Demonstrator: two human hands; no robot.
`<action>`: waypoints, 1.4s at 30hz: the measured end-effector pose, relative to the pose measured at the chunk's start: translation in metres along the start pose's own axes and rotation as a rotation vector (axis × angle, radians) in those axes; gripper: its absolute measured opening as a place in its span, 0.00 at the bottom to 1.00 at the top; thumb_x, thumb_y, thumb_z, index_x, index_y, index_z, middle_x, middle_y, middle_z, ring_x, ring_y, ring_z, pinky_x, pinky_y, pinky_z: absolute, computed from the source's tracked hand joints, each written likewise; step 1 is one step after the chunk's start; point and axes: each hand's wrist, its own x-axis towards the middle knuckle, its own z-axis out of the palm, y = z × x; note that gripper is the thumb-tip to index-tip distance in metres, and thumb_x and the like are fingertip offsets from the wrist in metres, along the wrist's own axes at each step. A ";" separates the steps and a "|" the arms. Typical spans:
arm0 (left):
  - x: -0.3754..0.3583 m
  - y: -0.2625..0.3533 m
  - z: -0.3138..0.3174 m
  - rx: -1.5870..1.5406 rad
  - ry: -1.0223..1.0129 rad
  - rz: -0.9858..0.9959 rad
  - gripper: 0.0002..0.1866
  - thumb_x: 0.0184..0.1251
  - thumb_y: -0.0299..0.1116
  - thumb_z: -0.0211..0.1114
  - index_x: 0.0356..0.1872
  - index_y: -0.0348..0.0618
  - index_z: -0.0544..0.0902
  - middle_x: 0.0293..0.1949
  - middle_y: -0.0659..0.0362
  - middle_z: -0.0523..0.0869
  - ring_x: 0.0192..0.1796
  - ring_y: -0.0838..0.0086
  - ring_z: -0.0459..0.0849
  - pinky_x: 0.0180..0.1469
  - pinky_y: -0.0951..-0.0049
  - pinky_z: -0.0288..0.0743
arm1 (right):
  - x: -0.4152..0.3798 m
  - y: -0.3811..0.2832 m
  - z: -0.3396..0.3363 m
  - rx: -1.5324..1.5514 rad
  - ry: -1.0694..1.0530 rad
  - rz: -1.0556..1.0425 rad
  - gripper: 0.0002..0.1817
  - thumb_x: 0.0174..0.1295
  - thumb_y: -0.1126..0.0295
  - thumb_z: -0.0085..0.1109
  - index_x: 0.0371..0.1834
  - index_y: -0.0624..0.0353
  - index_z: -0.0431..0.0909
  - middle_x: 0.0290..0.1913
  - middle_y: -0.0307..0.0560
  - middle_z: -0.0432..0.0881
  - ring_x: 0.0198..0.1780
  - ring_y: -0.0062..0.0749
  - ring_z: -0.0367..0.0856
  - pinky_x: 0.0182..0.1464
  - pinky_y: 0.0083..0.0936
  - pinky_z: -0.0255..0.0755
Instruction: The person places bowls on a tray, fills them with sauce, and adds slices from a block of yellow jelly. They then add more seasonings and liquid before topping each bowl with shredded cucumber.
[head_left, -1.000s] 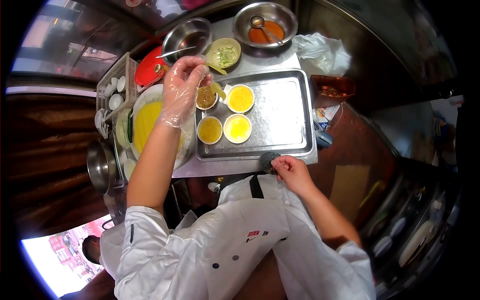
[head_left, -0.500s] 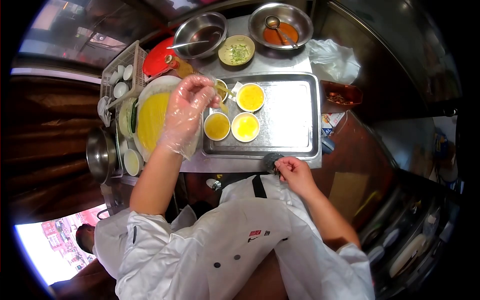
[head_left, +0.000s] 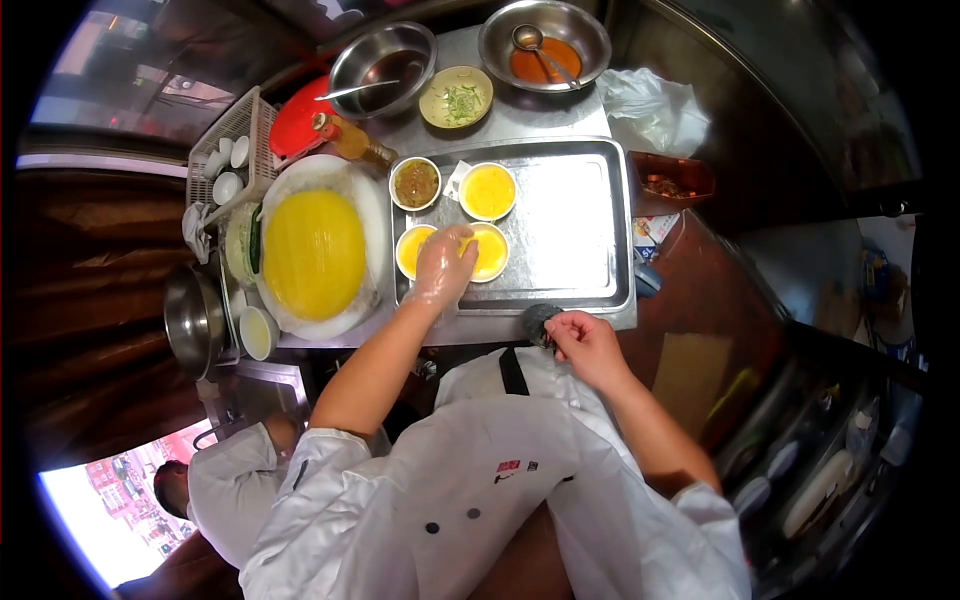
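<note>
My left hand, in a clear plastic glove, reaches over the two lower cups on the metal tray. Its fingers are drawn together above the right one, a white cup of yellow filling; what they hold, if anything, is hidden. Partly behind this hand sits the other lower yellow cup. Above them stand a cup with brown filling and another yellow cup. Bare and low at the tray's front edge, my right hand pinches a dark, rough, rounded thing whose kind I cannot make out.
Left of the tray lies a yellow mound under film on a white board. Behind are a bottle, a bowl of green shreds and steel bowls of dark liquid and orange sauce. A co-worker is at lower left.
My left hand has moved down and right, from beside the upper left cup to over the lower cups. The yellowish strips it held no longer show. My right hand stays put.
</note>
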 end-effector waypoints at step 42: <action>0.036 -0.081 -0.093 -0.409 0.082 -0.083 0.08 0.68 0.33 0.68 0.40 0.40 0.89 0.38 0.47 0.89 0.43 0.56 0.88 0.50 0.61 0.81 | 0.025 -0.019 0.038 -0.041 -0.036 0.066 0.10 0.72 0.67 0.66 0.42 0.64 0.84 0.28 0.33 0.81 0.25 0.14 0.76 0.28 0.15 0.68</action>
